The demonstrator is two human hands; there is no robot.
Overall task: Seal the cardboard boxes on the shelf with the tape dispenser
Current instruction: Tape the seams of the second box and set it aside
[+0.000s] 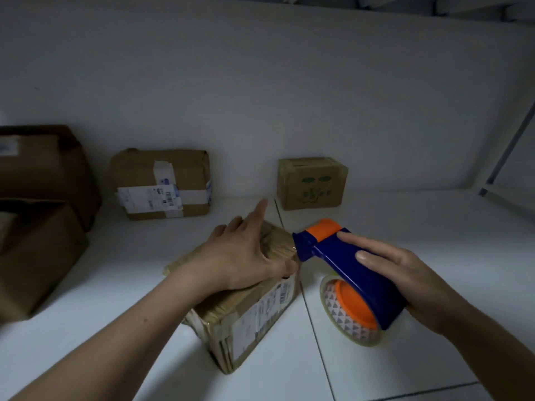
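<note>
My left hand [246, 253] presses open-fingered on the probably light, crushable box [254, 314] while my right hand [411, 282] wraps its fingers [376, 257] round the blue body of the stiff tape dispenser [338, 256].

We record: tape dispenser [333, 253] blue with orange roller; tape core [333, 303] grey-triangled; box [311, 183] at its 12 o'clock green-printed brown.

a plain white wall [260, 82] behind, a grey upright [510, 146] at right.
</note>
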